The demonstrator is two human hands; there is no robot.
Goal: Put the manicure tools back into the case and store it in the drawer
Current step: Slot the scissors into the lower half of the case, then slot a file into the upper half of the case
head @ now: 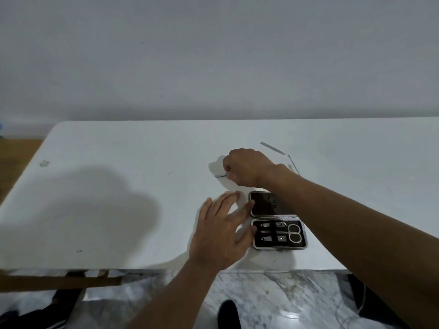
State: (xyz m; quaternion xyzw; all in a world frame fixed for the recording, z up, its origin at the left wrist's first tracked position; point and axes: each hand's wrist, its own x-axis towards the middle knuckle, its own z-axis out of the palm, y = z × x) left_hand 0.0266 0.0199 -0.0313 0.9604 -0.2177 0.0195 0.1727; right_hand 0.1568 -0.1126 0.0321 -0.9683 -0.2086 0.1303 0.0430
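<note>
One white table with rounded far corners stands against a plain grey-white wall; veined marble floor shows below its near edge and a strip of wood floor at the far left. The manicure case lies open on the table near that edge, right of centre. Its hinge and the long axis of each half run left to right, with the dark lid farther away and the fitted tray nearer. In the tray, the scissors lie along this axis with their loops to the right, beside two nail clippers. The person's left hand is spread flat with straight fingers, the index tip touching the lid's left edge and the thumb at the tray's left edge. The right hand, beyond the case, has its fingers curled around a slim metal tool, whose exposed end points left, close to the surface. Two loose tools lie farther back: a nail file set diagonally and a thin pick partly hidden by the right wrist.
</note>
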